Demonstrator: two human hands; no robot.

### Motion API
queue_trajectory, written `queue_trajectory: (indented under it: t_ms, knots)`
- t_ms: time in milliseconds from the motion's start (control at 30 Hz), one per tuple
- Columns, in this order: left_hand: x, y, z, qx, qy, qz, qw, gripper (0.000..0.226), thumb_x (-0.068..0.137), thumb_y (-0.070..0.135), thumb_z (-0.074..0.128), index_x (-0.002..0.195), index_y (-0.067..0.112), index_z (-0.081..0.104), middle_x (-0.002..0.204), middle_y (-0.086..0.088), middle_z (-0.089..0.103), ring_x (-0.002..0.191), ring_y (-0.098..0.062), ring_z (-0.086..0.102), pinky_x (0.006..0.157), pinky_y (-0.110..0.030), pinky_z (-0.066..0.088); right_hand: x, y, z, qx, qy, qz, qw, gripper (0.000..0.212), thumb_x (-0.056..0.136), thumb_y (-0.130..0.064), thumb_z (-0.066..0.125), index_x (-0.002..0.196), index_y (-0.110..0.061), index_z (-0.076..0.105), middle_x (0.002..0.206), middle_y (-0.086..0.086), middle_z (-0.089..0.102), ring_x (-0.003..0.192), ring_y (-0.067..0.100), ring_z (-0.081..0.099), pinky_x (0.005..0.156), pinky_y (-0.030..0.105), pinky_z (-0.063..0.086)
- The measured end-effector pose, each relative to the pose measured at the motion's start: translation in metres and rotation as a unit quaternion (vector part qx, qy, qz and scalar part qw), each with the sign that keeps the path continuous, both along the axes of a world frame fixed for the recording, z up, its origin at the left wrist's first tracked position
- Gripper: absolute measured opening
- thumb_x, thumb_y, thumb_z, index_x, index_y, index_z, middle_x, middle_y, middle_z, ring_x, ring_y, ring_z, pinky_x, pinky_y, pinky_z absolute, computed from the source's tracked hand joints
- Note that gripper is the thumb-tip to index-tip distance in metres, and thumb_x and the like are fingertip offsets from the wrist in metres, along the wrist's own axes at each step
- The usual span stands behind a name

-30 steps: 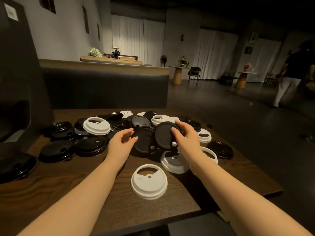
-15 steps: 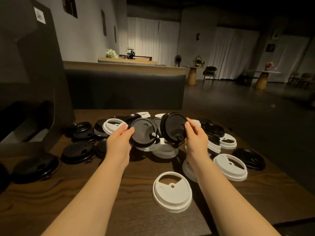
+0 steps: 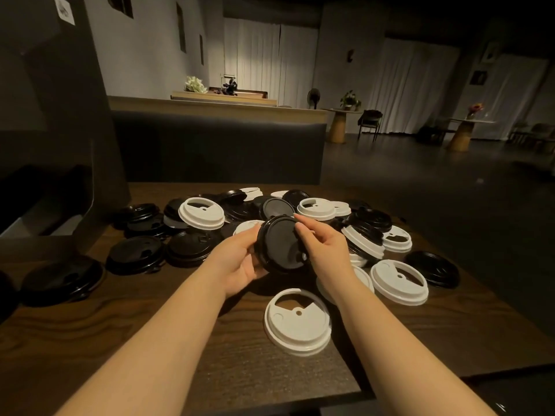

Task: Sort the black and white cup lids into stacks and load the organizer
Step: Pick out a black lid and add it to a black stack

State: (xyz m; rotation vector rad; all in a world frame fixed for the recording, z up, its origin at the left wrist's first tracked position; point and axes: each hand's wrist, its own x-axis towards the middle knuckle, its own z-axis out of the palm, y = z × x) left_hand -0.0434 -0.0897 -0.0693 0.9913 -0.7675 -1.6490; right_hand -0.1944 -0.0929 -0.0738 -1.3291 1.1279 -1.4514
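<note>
I hold black lids (image 3: 279, 244) together above the table, tilted toward me. My left hand (image 3: 237, 259) cups them from the left and below, while my right hand (image 3: 322, 247) grips their right edge with fingers over the top. Behind them lies a mixed pile of black and white lids (image 3: 318, 208). A white lid (image 3: 297, 321) lies alone near me; another white lid (image 3: 399, 282) lies to its right. Several black lids (image 3: 135, 255) sit at the left. The dark organizer (image 3: 54, 130) stands at the far left.
The wooden table (image 3: 150, 340) ends in a front edge near me and a right edge by a black lid (image 3: 432, 268). A dark bench back (image 3: 216, 151) runs behind the table. Open floor with chairs and round tables lies to the right.
A second ago my hands rested on two black lids in the pile. I lifted one in each hand, then brought them together into one held stack.
</note>
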Motion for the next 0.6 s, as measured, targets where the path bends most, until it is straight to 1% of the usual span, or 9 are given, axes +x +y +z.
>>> queue_trajectory:
  t_ms: [100,167,233,267,333,400,467,533,600]
  knots:
    - [0.001,0.001,0.000,0.002,0.006,0.006,1.000,0.027,0.099,0.024,0.049,0.120,0.015,0.061,0.104,-0.010,0.069,0.098,-0.025,0.065,0.078,-0.040,0.053,0.001,0.000,-0.002,-0.021,0.033,0.000,0.999,0.023,0.092,-0.016,0.058,0.108,-0.030,0.066,0.105,-0.012,0.064,0.102,0.003,0.058,0.079,0.017,0.053]
    - [0.002,0.000,0.000,0.000,0.010,0.007,1.000,0.033,0.101,0.034,0.043,0.122,0.016,0.061,0.108,-0.011,0.071,0.103,-0.027,0.065,0.089,-0.044,0.052,0.001,0.000,-0.004,-0.042,0.074,-0.012,0.996,0.025,0.092,-0.016,0.059,0.114,-0.026,0.065,0.107,-0.013,0.062,0.104,0.002,0.056,0.091,0.023,0.050]
    - [-0.001,0.000,0.002,-0.015,-0.013,-0.005,1.000,0.043,0.099,0.046,0.039,0.118,0.015,0.063,0.109,-0.011,0.071,0.106,-0.028,0.065,0.096,-0.047,0.049,0.000,0.001,-0.005,-0.070,0.118,-0.030,0.990,0.027,0.091,-0.017,0.061,0.117,-0.024,0.064,0.109,-0.016,0.059,0.105,-0.001,0.053,0.098,0.027,0.047]
    - [-0.004,0.000,0.002,-0.030,-0.040,-0.002,0.999,0.042,0.097,0.046,0.043,0.117,0.015,0.063,0.109,-0.011,0.072,0.105,-0.027,0.066,0.096,-0.048,0.049,0.001,0.001,-0.005,-0.078,0.124,-0.034,0.989,0.028,0.090,-0.018,0.062,0.118,-0.024,0.064,0.111,-0.015,0.057,0.107,0.001,0.052,0.098,0.028,0.047]
    - [-0.006,0.000,0.001,-0.063,-0.066,0.028,0.995,0.030,0.095,0.032,0.054,0.117,0.013,0.063,0.108,-0.011,0.071,0.102,-0.027,0.067,0.093,-0.047,0.052,0.002,-0.001,-0.004,-0.064,0.097,-0.030,0.993,0.034,0.089,-0.021,0.064,0.122,-0.025,0.061,0.119,-0.009,0.056,0.110,0.008,0.054,0.096,0.032,0.050]
    - [-0.004,-0.002,0.001,-0.065,-0.008,0.070,0.995,0.023,0.096,0.021,0.054,0.115,0.012,0.062,0.110,-0.012,0.069,0.102,-0.027,0.066,0.088,-0.045,0.054,0.004,-0.001,-0.001,-0.003,0.017,0.001,1.000,0.043,0.089,-0.024,0.063,0.131,-0.025,0.053,0.122,-0.005,0.056,0.105,0.012,0.058,0.087,0.031,0.055]
    - [0.005,-0.006,0.003,-0.059,0.056,0.100,0.992,0.021,0.097,0.019,0.051,0.115,0.013,0.060,0.112,-0.012,0.068,0.105,-0.028,0.064,0.083,-0.040,0.055,0.006,-0.001,0.000,0.054,-0.045,0.046,0.996,0.049,0.088,-0.022,0.063,0.134,-0.022,0.048,0.117,0.000,0.060,0.102,0.016,0.062,0.083,0.033,0.057]
    - [0.013,-0.009,0.004,-0.057,0.066,0.108,0.990,0.021,0.096,0.018,0.053,0.115,0.012,0.060,0.111,-0.012,0.068,0.104,-0.028,0.064,0.080,-0.037,0.055,0.010,0.000,0.000,0.057,-0.033,0.070,0.995,0.048,0.087,-0.014,0.065,0.132,-0.020,0.050,0.104,0.003,0.064,0.099,0.018,0.065,0.083,0.035,0.057]
    - [0.018,-0.010,0.004,-0.058,0.016,0.107,0.992,0.017,0.093,0.018,0.058,0.108,0.011,0.062,0.106,-0.011,0.069,0.099,-0.025,0.066,0.073,-0.034,0.055,0.012,-0.001,0.002,0.048,-0.025,0.076,0.996,0.045,0.088,-0.012,0.063,0.132,-0.019,0.053,0.105,0.004,0.066,0.101,0.020,0.064,0.085,0.036,0.056]
